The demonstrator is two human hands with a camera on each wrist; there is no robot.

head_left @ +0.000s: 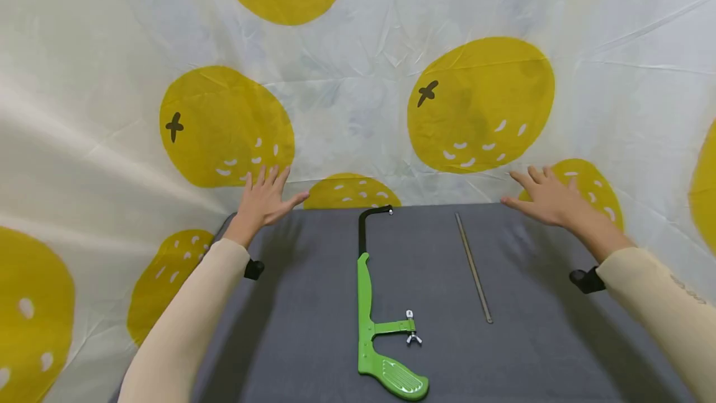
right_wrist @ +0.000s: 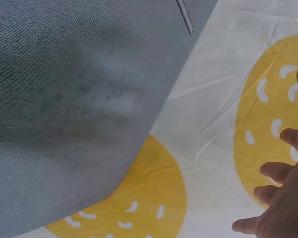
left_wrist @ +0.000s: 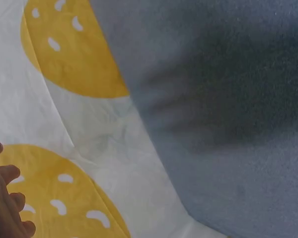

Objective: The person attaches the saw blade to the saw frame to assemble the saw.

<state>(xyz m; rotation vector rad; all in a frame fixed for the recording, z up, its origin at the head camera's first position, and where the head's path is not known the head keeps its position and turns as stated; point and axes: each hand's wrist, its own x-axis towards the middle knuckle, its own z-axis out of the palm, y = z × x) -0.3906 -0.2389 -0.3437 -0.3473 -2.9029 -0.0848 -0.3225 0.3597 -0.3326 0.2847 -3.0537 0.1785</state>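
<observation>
A hacksaw frame [head_left: 365, 291] with a bright green body and grip and a black bent front arm lies on the grey table, a wing nut at its lower bracket. To its right, apart from it, lies a thin hacksaw blade [head_left: 474, 269]. My left hand [head_left: 265, 201] is raised over the far left of the table, fingers spread, holding nothing. Over the far right, my right hand [head_left: 548, 198] is held up in the same way, fingers spread and nothing in it. The blade's end [right_wrist: 187, 22] shows in the right wrist view.
The grey table [head_left: 313, 328] ends at a back edge behind the saw frame. A white cloth [head_left: 358, 111] printed with big yellow fruit hangs behind and to the left. Both forearms cast shadows on the table. Dark wrist mounts sit under both sleeves.
</observation>
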